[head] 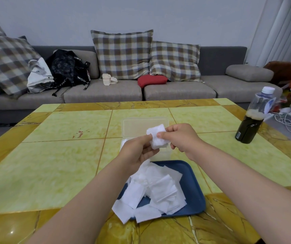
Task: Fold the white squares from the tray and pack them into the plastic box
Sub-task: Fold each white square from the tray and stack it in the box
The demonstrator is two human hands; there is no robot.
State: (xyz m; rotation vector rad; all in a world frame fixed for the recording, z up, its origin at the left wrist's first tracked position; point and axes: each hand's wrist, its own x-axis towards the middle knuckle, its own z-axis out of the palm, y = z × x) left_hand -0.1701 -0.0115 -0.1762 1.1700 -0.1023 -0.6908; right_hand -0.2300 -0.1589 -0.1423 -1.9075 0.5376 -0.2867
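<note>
Two pinching grips hold one white square point(158, 140): left hand point(137, 153) and right hand point(179, 138) clamp its edges, with the plastic box point(137, 126) beneath and just beyond both

Table point(62, 164) — contents, front to back.
- Tray point(196, 196): near the front edge, right of centre.
- Heap of squares point(155, 192): in the tray, several spilling over its front-left rim onto the table.
- Plastic box point(141, 125): just behind the tray.
- Single square point(158, 138): above the box, pinched between left hand point(135, 152) and right hand point(181, 138), one on each side.
- Bottle point(252, 120): upright at the right edge, well apart from the box.

Behind the table — sofa point(106, 94), with cushions point(123, 53) along its back and a backpack point(67, 69) on the left seat.
</note>
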